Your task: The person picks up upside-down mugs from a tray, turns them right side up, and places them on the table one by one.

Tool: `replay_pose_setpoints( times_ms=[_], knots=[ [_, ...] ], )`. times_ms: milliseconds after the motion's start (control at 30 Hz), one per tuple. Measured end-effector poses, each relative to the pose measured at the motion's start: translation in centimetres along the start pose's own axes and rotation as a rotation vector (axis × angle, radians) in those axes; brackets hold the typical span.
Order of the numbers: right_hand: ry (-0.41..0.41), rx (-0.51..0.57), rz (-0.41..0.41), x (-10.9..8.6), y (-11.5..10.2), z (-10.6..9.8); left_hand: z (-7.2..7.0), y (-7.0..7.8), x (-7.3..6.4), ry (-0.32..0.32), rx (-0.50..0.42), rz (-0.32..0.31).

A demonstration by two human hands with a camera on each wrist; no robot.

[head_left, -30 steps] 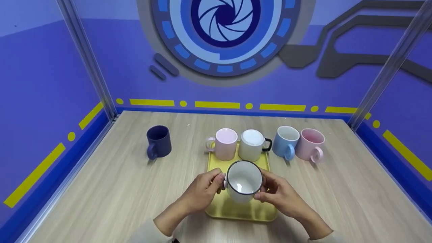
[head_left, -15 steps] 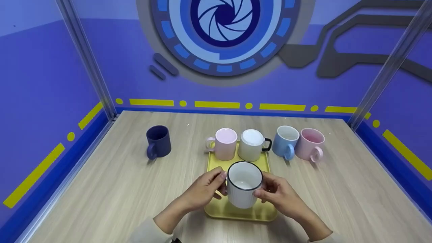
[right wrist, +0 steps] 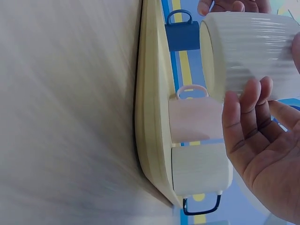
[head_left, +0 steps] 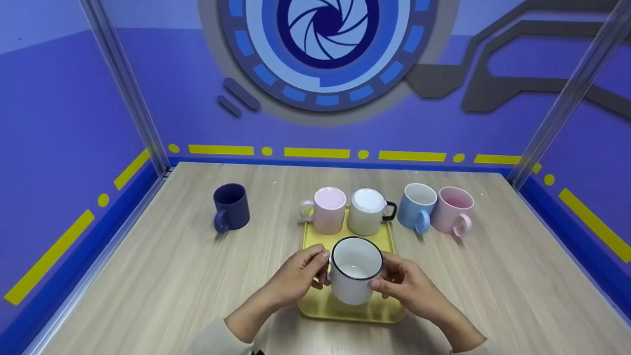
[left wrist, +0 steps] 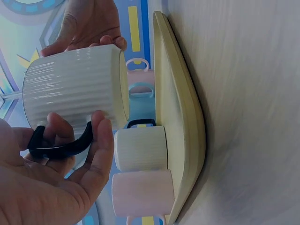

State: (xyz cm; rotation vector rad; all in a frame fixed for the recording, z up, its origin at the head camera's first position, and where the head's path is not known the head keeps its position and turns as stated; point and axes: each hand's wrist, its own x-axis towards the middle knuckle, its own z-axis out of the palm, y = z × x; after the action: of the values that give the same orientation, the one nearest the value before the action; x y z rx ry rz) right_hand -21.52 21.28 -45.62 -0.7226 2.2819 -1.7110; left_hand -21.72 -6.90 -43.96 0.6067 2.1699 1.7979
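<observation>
A white ribbed mug with a dark rim (head_left: 352, 291) is held mouth up in both hands, raised over the front half of a yellow tray (head_left: 351, 314). My left hand (head_left: 297, 277) grips its black handle (left wrist: 61, 150), with fingers curled through and around it. On the opposite side my right hand (head_left: 410, 283) holds the mug's wall between thumb and fingers. Behind it on the tray stand two upside-down mugs, a pale pink one (head_left: 329, 219) with its handle to the left and a white one (head_left: 365, 220) with its black handle to the right.
Right of the tray, a blue mug (head_left: 414, 214) and a pink mug (head_left: 448, 217) stand mouth up, close together. A dark blue mug (head_left: 236, 212) stands alone at the left. Printed panels and metal posts enclose the wooden table (head_left: 197, 276) at the back and sides.
The held mug has tilted, its base coming down toward the person, so more of its ribbed outer wall shows. Both hands stay on it with small finger shifts; the other mugs have not moved.
</observation>
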Motion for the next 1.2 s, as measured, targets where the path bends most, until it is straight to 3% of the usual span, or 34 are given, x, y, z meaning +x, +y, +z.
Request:
replay_pose_setpoints(
  times_ms=[233,433,967,1200],
  knots=[
    [-0.042,-0.04,-0.018,-0.2,0.0,-0.4,0.2,0.1,-0.2,0.018,0.001,0.015],
    [-0.012,-0.107,-0.013,-0.8,0.5,-1.2,0.3,0.2,-0.3,0.023,-0.003,0.011],
    [0.155,-0.358,0.274,-2.4,2.1,-3.2,-0.2,-0.2,-0.4,0.04,0.01,-0.011],
    [0.114,-0.427,0.321,-2.6,2.4,-2.8,-0.2,-0.3,-0.5,0.043,0.011,-0.022]
  ],
)
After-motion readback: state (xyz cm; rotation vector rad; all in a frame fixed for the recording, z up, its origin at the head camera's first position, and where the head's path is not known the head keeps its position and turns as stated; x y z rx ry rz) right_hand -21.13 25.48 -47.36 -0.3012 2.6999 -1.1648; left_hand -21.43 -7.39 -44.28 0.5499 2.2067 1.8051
